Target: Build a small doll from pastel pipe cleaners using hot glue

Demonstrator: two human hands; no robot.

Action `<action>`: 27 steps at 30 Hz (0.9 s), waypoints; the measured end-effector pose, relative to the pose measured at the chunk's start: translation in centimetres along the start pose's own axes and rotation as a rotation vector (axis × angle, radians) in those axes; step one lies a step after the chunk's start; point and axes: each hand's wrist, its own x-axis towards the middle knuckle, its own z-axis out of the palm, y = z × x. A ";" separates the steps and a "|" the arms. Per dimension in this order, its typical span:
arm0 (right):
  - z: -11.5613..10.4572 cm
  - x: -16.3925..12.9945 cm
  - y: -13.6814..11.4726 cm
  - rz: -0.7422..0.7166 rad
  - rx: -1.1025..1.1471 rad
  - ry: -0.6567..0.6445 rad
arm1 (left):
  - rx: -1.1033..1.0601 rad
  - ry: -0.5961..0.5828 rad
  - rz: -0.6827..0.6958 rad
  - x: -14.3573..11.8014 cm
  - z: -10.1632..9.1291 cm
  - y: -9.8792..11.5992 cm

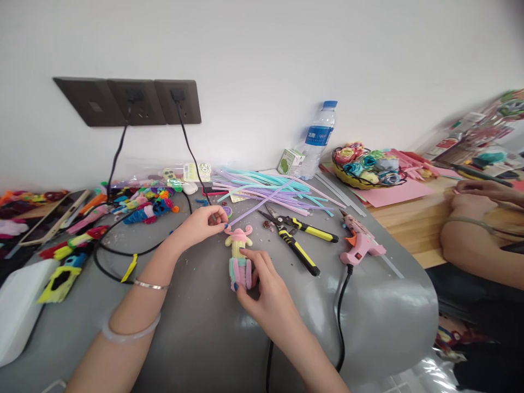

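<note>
The right hand grips the doll, hiding its base; the left hand pinches a lilac stem.

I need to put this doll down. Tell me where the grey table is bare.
Bare grey table lies near its front edge between both forearms, and right of the glue gun cord. Crowded: pipe cleaners at the back, the pliers, and craft pieces at left.
</note>
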 end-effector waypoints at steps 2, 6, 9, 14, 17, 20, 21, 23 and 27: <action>0.0 0.0 0.0 -0.001 -0.003 -0.001 | -0.004 0.003 0.003 0.0 0.0 -0.1; 0.0 0.0 0.0 0.002 -0.009 -0.004 | -0.006 0.004 0.004 0.0 0.2 -0.1; 0.0 0.1 0.0 0.001 -0.016 -0.002 | 0.010 0.011 -0.004 0.1 0.4 0.0; 0.1 0.1 0.1 0.001 -0.018 0.004 | -0.028 0.021 0.001 0.0 -0.1 0.0; 0.1 0.0 0.0 -0.002 -0.015 0.001 | -0.028 0.052 0.008 -0.1 -0.4 -0.1; 0.0 0.0 0.0 -0.001 -0.021 0.001 | -0.036 0.044 0.006 0.0 -0.2 -0.1; 0.0 0.0 0.0 0.000 -0.022 0.002 | -0.035 0.038 0.004 0.0 0.0 -0.1; 0.0 0.1 0.0 0.001 -0.022 0.002 | -0.020 0.034 -0.004 0.1 0.4 0.0; 0.1 0.1 0.0 0.001 -0.023 0.008 | -0.005 0.051 -0.003 0.1 0.2 0.1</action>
